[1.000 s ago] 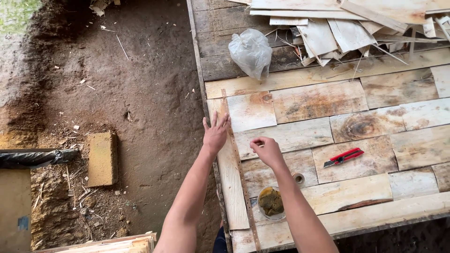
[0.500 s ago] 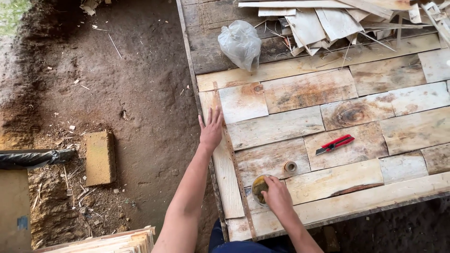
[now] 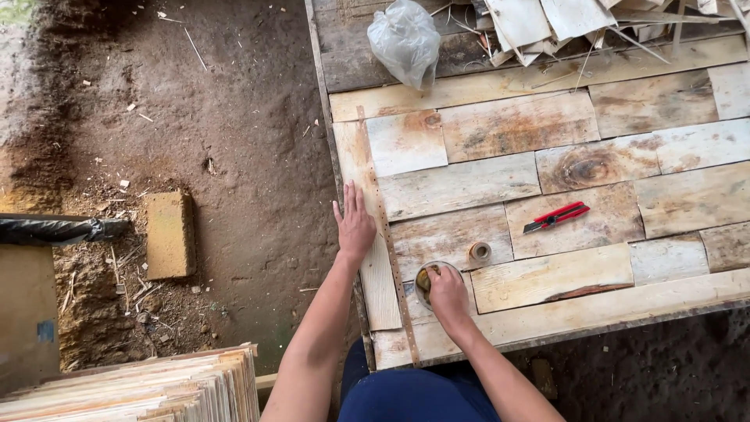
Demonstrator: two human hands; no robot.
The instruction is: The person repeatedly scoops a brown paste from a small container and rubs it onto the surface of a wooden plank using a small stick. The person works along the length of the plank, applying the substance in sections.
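Observation:
My left hand [image 3: 355, 227] lies flat, fingers apart, on a narrow upright wood strip [image 3: 367, 234] at the left edge of a panel of pale wooden pieces [image 3: 547, 172]. A thin metal ruler [image 3: 391, 258] runs along the strip's right side. My right hand [image 3: 448, 293] reaches into a small round glass container [image 3: 426, 280] of yellowish-brown stuff on the panel; its fingers curl at the rim, and whether they grip anything is hidden. A small tape roll [image 3: 480, 252] sits just right of the container. A red and black utility knife [image 3: 556, 218] lies further right.
A clear plastic bag [image 3: 405, 41] and a heap of thin wood offcuts [image 3: 562, 23] lie at the panel's far end. Bare dirt ground [image 3: 234, 141] is to the left, with a yellowish block [image 3: 170, 234], a black pipe [image 3: 55, 230] and a stack of thin boards [image 3: 156, 387].
My right hand moved from the middle of the panel down to the glass container near the front edge. My left hand stayed pressed flat on the wood strip. The view shifted slightly.

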